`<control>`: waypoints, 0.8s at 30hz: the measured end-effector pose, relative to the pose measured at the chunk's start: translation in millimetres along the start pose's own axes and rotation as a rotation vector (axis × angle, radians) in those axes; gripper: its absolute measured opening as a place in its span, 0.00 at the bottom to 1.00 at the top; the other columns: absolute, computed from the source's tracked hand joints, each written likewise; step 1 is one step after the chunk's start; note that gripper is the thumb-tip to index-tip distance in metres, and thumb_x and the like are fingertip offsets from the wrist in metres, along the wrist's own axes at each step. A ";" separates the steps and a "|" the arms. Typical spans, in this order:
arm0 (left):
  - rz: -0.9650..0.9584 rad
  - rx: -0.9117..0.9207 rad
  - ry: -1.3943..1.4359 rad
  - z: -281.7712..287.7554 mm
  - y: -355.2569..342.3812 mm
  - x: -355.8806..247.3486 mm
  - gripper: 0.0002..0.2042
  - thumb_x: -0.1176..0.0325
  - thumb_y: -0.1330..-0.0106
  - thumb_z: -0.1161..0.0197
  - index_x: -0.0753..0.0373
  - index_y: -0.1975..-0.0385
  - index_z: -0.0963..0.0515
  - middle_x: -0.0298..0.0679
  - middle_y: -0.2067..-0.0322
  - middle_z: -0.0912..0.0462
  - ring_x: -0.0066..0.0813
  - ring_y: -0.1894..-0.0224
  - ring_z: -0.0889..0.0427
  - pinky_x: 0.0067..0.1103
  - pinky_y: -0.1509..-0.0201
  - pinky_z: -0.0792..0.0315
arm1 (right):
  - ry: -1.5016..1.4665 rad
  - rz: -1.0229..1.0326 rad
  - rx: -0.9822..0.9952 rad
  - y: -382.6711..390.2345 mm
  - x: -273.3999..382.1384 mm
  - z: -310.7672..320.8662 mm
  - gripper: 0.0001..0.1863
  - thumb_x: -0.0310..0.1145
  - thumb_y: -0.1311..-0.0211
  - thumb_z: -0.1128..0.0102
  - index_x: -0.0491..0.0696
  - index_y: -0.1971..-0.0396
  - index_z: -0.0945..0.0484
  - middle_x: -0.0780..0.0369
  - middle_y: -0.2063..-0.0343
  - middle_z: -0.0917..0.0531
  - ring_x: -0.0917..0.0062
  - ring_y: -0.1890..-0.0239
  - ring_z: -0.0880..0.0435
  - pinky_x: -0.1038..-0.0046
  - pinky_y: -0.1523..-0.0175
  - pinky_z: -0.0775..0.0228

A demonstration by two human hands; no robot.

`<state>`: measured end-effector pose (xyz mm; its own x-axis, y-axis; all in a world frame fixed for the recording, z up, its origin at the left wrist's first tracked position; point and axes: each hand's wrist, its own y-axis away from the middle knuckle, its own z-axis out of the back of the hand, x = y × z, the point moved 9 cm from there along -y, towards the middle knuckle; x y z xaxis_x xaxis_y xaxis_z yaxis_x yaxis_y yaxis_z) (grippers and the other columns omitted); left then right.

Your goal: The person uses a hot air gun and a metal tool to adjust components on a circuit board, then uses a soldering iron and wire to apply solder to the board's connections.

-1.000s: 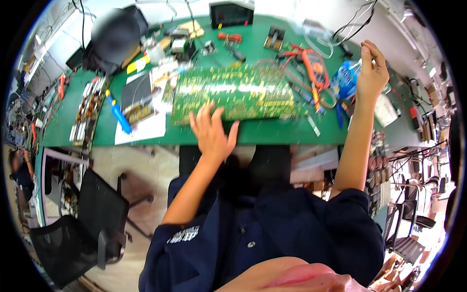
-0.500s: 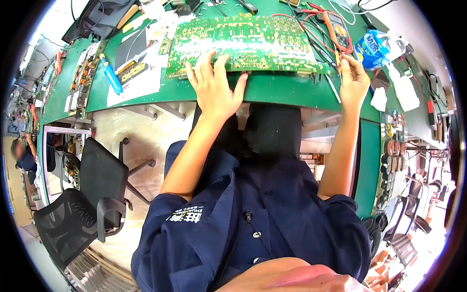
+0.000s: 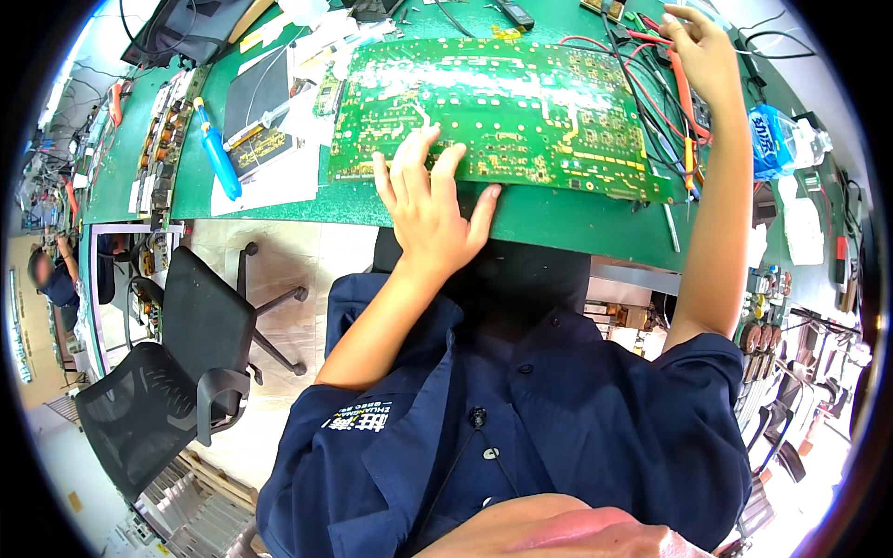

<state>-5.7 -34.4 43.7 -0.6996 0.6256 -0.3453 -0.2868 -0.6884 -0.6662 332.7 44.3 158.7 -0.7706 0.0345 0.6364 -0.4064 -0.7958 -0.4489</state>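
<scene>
A large green circuit board (image 3: 502, 116) lies in front of me on the bench. My left hand (image 3: 433, 205) rests on its near edge, fingers spread over the surface and thumb at the rim. My right hand (image 3: 702, 51) is stretched out past the board's far right corner, fingers curved and apart. Its fingertips are beside a red test-lead handle (image 3: 648, 38); whether they touch it I cannot tell. Under that wrist, the orange-edged multimeter (image 3: 685, 93) is mostly hidden. A thin yellow-orange pointed tool (image 3: 689, 160) lies at the board's right end.
Left of the board are white paper (image 3: 288, 181), a blue tool (image 3: 219, 160) and a syringe (image 3: 256, 130). To the right stands a bottle with a blue label (image 3: 770, 141), close to my forearm. Leads cross the bench at the back right. An office chair (image 3: 200, 321) stands at left.
My right hand has left the yellow-orange tool and moved up and away, over the multimeter. My left hand stays on the board. The view has shifted, so the board appears lower.
</scene>
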 end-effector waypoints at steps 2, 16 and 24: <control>0.014 -0.007 0.019 0.0 0.1 2.3 0.29 0.57 0.47 0.30 0.60 0.47 0.31 0.49 0.41 0.32 0.50 0.36 0.35 0.51 0.30 0.58 | 0.036 -0.026 0.210 5.0 0.4 -19.1 0.19 0.42 0.33 0.43 0.45 0.51 0.20 0.62 0.66 0.14 0.83 0.65 0.17 0.80 0.61 0.29; 0.045 0.002 0.167 1.2 0.9 14.0 0.27 0.53 0.46 0.30 0.55 0.47 0.28 0.46 0.42 0.30 0.48 0.36 0.34 0.48 0.30 0.58 | -0.287 -0.283 0.450 21.0 -10.9 -116.8 0.56 0.60 0.42 0.37 0.39 0.28 0.57 0.41 0.31 0.46 0.58 0.31 0.38 0.66 0.33 0.39; 0.025 0.005 0.197 2.7 5.0 15.6 0.27 0.54 0.45 0.31 0.56 0.46 0.28 0.46 0.41 0.31 0.49 0.36 0.34 0.49 0.30 0.55 | -0.174 -0.278 0.286 14.9 -21.6 -92.5 0.58 0.58 0.42 0.36 0.41 0.28 0.62 0.39 0.31 0.48 0.53 0.29 0.43 0.60 0.31 0.45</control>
<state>-19.8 -29.1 36.8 -0.5652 0.6673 -0.4850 -0.2742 -0.7065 -0.6525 297.8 87.6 80.3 -0.5468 0.1880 0.8159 -0.4150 -0.9072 -0.0692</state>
